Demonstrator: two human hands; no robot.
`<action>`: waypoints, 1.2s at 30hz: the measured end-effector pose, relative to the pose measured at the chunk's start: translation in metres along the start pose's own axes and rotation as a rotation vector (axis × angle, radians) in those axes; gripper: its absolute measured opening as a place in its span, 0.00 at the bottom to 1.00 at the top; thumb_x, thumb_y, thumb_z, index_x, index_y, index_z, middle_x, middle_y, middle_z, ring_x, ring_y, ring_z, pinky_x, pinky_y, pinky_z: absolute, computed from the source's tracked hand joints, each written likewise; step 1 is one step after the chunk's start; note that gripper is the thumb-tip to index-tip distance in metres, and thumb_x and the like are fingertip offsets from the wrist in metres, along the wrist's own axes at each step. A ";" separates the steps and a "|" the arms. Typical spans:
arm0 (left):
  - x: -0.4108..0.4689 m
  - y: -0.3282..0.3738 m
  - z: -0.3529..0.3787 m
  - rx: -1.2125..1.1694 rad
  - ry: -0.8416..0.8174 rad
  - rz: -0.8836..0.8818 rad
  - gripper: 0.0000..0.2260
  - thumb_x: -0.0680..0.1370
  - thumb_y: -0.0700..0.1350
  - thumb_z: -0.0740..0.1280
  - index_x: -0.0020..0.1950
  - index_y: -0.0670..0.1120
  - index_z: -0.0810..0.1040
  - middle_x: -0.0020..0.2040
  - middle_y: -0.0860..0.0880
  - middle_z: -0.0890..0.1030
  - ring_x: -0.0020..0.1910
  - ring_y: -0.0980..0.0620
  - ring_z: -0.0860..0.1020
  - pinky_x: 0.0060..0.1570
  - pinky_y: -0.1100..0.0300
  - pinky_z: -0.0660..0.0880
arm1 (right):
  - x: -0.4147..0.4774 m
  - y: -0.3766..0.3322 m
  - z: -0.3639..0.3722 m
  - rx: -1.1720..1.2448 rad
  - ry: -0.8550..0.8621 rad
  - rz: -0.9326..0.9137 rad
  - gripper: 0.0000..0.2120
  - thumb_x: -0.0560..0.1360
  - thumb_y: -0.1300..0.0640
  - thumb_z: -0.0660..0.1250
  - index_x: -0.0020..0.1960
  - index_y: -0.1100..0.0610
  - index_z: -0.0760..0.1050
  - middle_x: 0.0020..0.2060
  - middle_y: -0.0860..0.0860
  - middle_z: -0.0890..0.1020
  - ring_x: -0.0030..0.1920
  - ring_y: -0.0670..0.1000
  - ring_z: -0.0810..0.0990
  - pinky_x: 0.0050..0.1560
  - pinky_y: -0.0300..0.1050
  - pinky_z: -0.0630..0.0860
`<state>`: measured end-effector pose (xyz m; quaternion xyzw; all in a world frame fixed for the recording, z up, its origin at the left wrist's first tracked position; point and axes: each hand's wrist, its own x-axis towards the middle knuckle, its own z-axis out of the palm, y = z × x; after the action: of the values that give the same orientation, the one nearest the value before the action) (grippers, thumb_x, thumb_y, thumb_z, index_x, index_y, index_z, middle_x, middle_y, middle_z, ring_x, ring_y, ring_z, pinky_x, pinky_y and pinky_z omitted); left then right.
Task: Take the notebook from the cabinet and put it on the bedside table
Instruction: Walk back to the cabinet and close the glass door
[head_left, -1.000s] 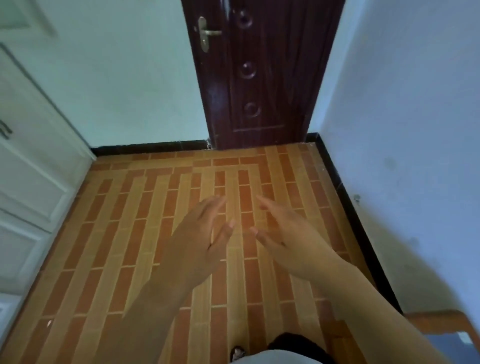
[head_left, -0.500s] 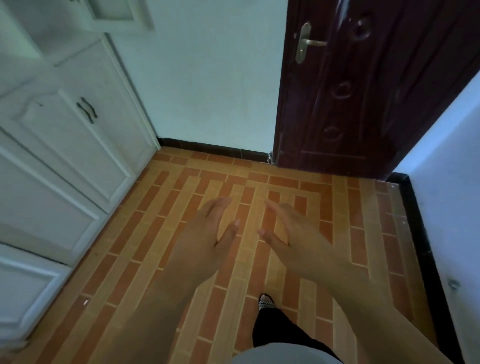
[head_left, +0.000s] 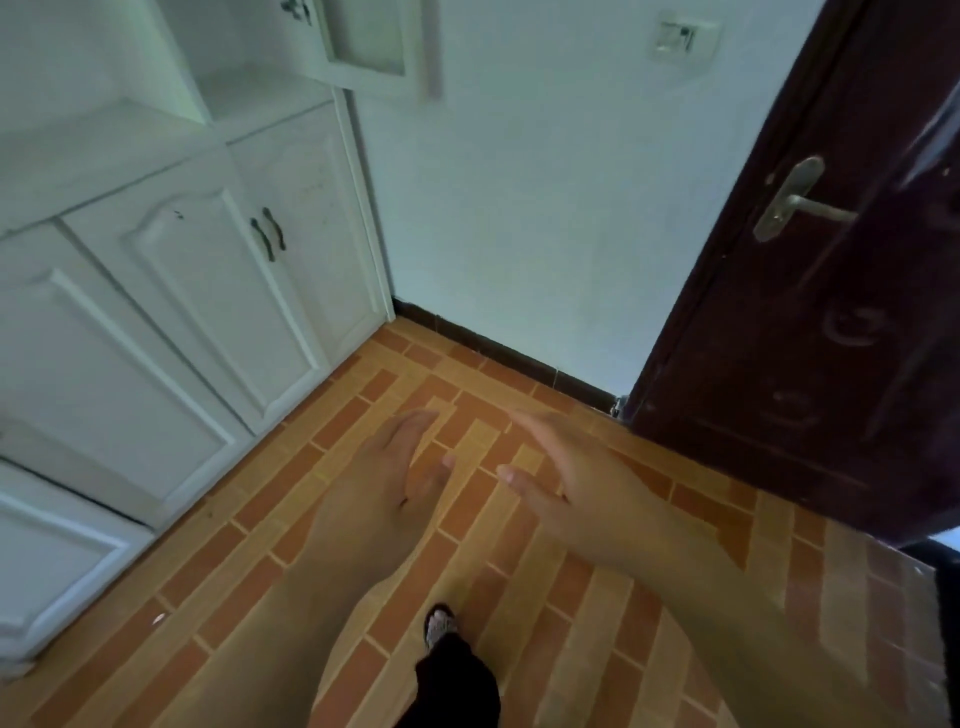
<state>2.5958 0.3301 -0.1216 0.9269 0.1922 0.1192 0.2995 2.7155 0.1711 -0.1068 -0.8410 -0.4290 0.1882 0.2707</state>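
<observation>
Over the tiled floor (head_left: 519, 597), both hands are extended forward, palms facing each other, apart. Left hand (head_left: 387, 480): grip loose, fingers straight, holding nothing. Right hand (head_left: 582, 478): grip likewise spread, holding nothing. White cabinet (head_left: 171, 291) stands at left, its two lower doors closed, dark handles (head_left: 268, 236) side by side; open shelf above. Notebook cannot be located from this view. Dark wooden door (head_left: 810, 332) at right, metal lever handle (head_left: 795, 200). One foot (head_left: 440, 626) shows below.

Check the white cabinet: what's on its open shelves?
The open shelves of the white cabinet look bare; no notebook shows. The lower doors are shut, hiding whatever is inside.
</observation>
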 end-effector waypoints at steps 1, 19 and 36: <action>0.014 -0.008 -0.002 -0.012 0.015 0.000 0.24 0.76 0.60 0.52 0.71 0.55 0.61 0.70 0.57 0.65 0.63 0.65 0.61 0.62 0.64 0.59 | 0.021 0.000 -0.002 -0.008 -0.006 -0.032 0.27 0.76 0.39 0.54 0.72 0.42 0.53 0.72 0.40 0.61 0.71 0.43 0.60 0.68 0.47 0.62; 0.382 -0.105 -0.109 0.143 0.083 0.086 0.24 0.77 0.62 0.51 0.70 0.55 0.64 0.71 0.55 0.66 0.69 0.56 0.65 0.68 0.56 0.62 | 0.389 -0.008 -0.120 -0.022 0.154 -0.190 0.23 0.76 0.41 0.56 0.70 0.42 0.60 0.68 0.38 0.67 0.65 0.39 0.66 0.63 0.35 0.61; 0.730 -0.117 -0.152 0.246 0.245 0.042 0.27 0.72 0.62 0.50 0.69 0.54 0.64 0.70 0.54 0.68 0.68 0.52 0.67 0.69 0.52 0.63 | 0.737 0.055 -0.252 0.020 0.248 -0.387 0.22 0.74 0.40 0.57 0.67 0.44 0.64 0.66 0.41 0.71 0.62 0.41 0.70 0.64 0.42 0.69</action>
<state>3.1667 0.8075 0.0058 0.9389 0.2211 0.2131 0.1557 3.3013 0.6770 -0.0058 -0.7572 -0.5437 0.0322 0.3605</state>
